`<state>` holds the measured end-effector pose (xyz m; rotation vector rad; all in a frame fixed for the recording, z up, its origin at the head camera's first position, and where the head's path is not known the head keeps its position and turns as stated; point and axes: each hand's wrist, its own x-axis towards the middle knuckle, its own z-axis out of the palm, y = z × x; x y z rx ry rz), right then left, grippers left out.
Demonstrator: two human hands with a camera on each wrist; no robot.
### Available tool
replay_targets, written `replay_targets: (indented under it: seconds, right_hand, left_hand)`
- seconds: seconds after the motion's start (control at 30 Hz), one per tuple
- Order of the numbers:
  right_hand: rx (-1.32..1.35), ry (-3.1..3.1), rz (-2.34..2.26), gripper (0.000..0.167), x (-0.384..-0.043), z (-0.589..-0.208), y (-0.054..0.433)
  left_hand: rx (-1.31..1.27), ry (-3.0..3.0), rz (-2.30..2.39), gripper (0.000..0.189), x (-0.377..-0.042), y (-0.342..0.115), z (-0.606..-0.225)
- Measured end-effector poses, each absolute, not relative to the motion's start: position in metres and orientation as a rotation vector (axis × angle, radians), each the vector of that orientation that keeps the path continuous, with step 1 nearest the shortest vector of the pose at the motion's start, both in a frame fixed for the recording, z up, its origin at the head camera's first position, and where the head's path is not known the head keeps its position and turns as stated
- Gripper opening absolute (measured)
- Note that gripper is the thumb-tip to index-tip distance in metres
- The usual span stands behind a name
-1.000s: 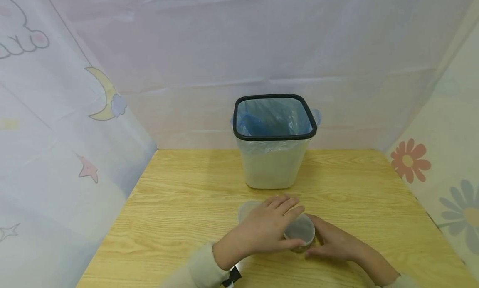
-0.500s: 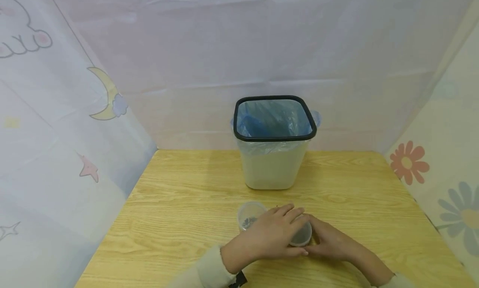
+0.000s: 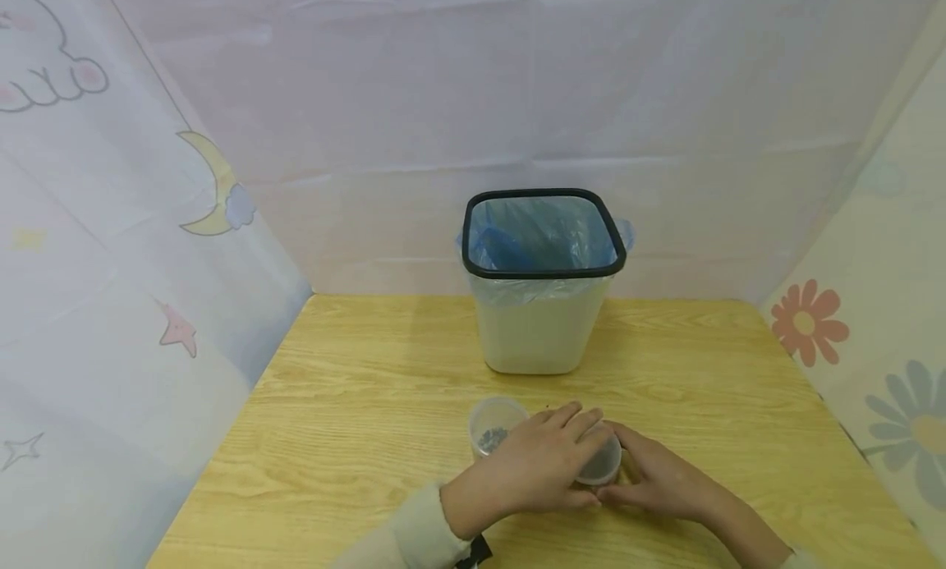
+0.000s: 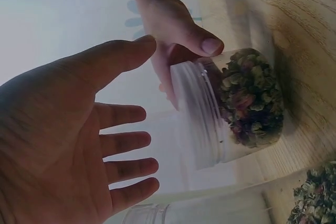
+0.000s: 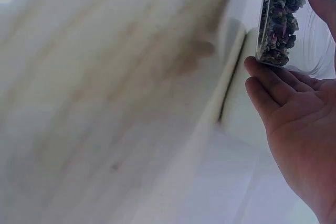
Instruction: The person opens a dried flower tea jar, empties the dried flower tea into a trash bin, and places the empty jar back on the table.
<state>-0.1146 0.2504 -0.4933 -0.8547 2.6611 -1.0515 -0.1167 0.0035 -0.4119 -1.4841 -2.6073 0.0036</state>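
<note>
Wood-grained surface, yellowish, its far edge meeting a pale printed backdrop. Near that far edge, about midway between the two far corners, stands a white bin with a dark rim and a translucent bluish liner.

Nearer the person, well away from both side edges, are two hands and two jars. The left hand has a loose, unclosed grip: fingers straight and spread, palm facing the lid; contact with it cannot be told. The right hand has its grip about the lidded jar, thumb on one side of the wall and fingers on the other.

The lidded jar is squat, round and transparent, roughly upright between the hands, in front of the bin; whether its base meets the surface is unclear. Its lid is frosted white, broad and shallow, covering the mouth. A lidless jar stands just beside, toward the surface's left edge, partly hidden by the left hand, with similar contents.

Within the lidded jar, dried flowers are packed below the clear neck: small crumpled pieces in muted green, dusky pink and dark purple.
</note>
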Motion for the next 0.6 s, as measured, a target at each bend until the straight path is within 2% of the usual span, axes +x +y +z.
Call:
replay_targets:
  seconds: [0.37,0.6]
  right_hand:
    - [-0.986,2.805,-1.033,0.087,-0.109,-0.475,0.25]
    - [-0.961,2.806,-1.062,0.084,-0.108,-0.46,0.247]
  left_hand:
    - [-1.456,-2.563,-0.042,0.082,-0.122,0.006,-0.409]
    - [-1.461,-2.53,-0.03,0.083,-0.126,0.006,-0.403]
